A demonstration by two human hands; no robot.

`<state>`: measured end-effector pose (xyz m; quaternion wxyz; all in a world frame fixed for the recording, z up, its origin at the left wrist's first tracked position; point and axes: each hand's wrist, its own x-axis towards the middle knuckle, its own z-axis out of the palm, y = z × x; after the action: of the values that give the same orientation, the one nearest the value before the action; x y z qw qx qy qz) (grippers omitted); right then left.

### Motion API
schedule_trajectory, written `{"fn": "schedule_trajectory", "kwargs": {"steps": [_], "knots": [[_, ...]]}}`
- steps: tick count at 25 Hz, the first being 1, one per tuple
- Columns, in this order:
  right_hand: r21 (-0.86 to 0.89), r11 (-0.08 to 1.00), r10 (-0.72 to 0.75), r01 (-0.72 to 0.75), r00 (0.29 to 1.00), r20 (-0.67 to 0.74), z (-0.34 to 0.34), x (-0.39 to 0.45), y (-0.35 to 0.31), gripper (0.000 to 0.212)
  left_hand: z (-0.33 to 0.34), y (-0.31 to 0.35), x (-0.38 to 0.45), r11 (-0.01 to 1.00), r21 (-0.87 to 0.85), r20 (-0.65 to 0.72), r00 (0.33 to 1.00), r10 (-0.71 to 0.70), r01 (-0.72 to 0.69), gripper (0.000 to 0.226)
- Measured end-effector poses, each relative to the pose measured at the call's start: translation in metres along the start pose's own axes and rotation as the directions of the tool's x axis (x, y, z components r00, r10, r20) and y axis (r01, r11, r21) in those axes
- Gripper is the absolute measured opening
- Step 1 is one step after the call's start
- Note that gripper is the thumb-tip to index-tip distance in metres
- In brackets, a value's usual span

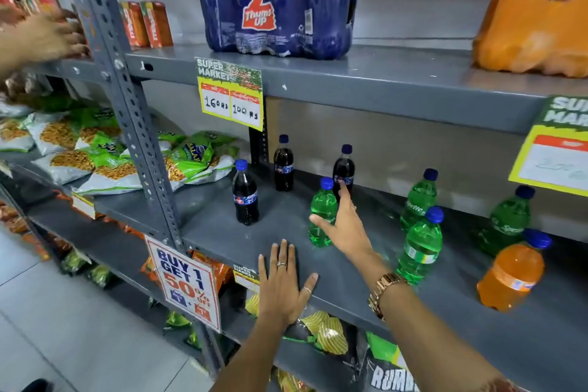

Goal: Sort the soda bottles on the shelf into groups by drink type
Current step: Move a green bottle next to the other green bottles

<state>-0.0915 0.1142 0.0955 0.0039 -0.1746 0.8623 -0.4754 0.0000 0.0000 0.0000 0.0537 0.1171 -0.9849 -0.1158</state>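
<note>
On the grey shelf [222, 226] stand three dark cola bottles: one at the front left [245, 192], one behind it [283, 164], one further right [343, 169]. Several green soda bottles stand to the right; the nearest [322, 216] is beside my right hand [343, 223], whose fingers are apart, thumb against that bottle, index finger pointing up at the right cola bottle. Other green bottles [419, 200] [420, 247] [509, 219] stand further right. An orange soda bottle [510, 274] is at the front right. My left hand [283, 283] lies flat and open on the shelf's front edge.
A blue Thums Up multipack [276, 0] and an orange multipack [534, 16] sit on the shelf above. Snack bags [105, 153] fill the left bay. Another person's hand [47, 35] reaches at red cartons [146, 24] upper left. Price tags [230, 95] hang from shelf edges.
</note>
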Motion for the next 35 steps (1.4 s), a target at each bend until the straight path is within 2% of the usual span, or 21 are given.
{"fn": "schedule_trajectory", "kwargs": {"steps": [3, 5, 7, 11, 16, 19, 22, 25, 33, 35], "knots": [[-0.035, 0.999, 0.024, -0.025, 0.999, -0.025, 0.008, 0.012, 0.002, 0.064, 0.007, -0.004, 0.004, 0.999, 0.018, -0.062, 0.997, 0.036, -0.035, 0.080], [-0.045, 0.997, 0.057, -0.058, 0.998, -0.036, 0.010, 0.014, 0.002, 0.058, 0.007, -0.005, 0.004, 0.998, 0.029, -0.136, 0.989, 0.061, -0.057, 0.077], [-0.048, 0.997, 0.061, -0.062, 0.998, -0.026, 0.010, 0.011, 0.004, 0.059, 0.009, -0.007, 0.005, 0.997, 0.020, -0.146, 0.986, 0.081, -0.079, 0.078], [-0.063, 0.996, 0.068, -0.069, 0.998, -0.020, 0.000, -0.001, 0.006, 0.057, 0.002, -0.004, 0.001, 0.994, 0.028, -0.053, 0.993, 0.106, -0.105, 0.100], [-0.105, 0.991, 0.078, -0.083, 0.996, -0.047, -0.018, -0.034, 0.013, 0.056, -0.009, -0.001, -0.005, 0.990, 0.109, -0.001, 0.996, 0.085, -0.084, 0.093], [-0.168, 0.982, 0.070, -0.084, 0.994, -0.089, -0.035, -0.064, 0.021, 0.061, -0.011, 0.010, -0.017, 0.981, 0.155, 0.025, 0.993, 0.118, -0.121, 0.085], [-0.205, 0.973, 0.079, -0.107, 0.987, -0.138, -0.058, -0.097, 0.031, 0.065, -0.011, 0.032, -0.033, 0.973, 0.138, 0.043, 0.983, 0.178, -0.183, 0.069], [-0.208, 0.968, 0.103, -0.143, 0.976, -0.192, -0.084, -0.127, 0.043, 0.066, -0.007, 0.059, -0.049, 0.962, 0.114, 0.055, 0.968, 0.244, -0.249, 0.064], [-0.245, 0.938, 0.146, -0.244, 0.922, -0.359, -0.154, -0.187, 0.077, 0.065, 0.008, 0.138, -0.078, 0.924, 0.016, 0.153, 0.914, 0.375, -0.382, 0.064], [-0.211, 0.940, 0.169, -0.270, 0.901, -0.400, -0.169, -0.195, 0.086, 0.061, 0.014, 0.154, -0.083, 0.913, -0.004, 0.176, 0.899, 0.402, -0.407, 0.075]]}}
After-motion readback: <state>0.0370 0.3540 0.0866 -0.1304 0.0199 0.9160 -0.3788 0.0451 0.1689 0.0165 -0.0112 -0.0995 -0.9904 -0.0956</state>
